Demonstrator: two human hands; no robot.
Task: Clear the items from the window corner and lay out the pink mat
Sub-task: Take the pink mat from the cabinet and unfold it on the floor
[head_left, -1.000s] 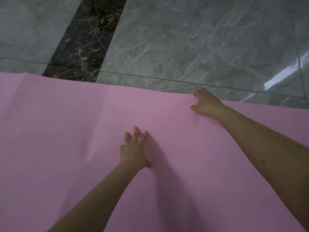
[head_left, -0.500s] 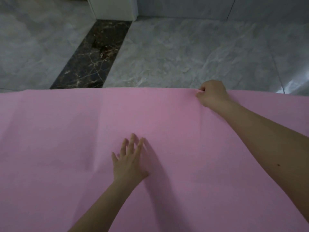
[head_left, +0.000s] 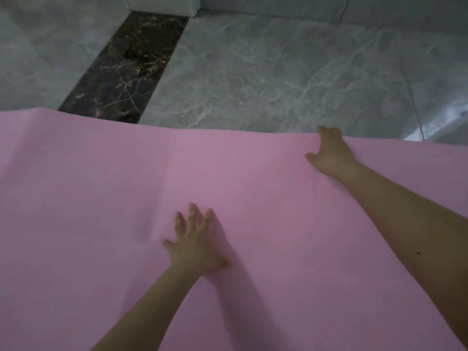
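The pink mat (head_left: 101, 198) is spread over the grey floor and fills the lower two thirds of the view, with faint creases near its middle. My left hand (head_left: 197, 244) lies flat on the mat near its centre, fingers spread and pressing down. My right hand (head_left: 329, 153) rests on the mat's far edge, thumb splayed to the left and fingers reaching to the rim. Whether those fingertips curl over the edge is hidden.
Grey marble floor tiles (head_left: 278, 72) stretch beyond the mat's far edge. A dark marble strip (head_left: 126, 72) runs diagonally at the upper left. A white wall base or frame corner (head_left: 162, 3) stands at the top.
My right hand was a fist pinching the mat's far edge; now its thumb and fingers are spread on that edge. My left hand has stayed flat on the mat.
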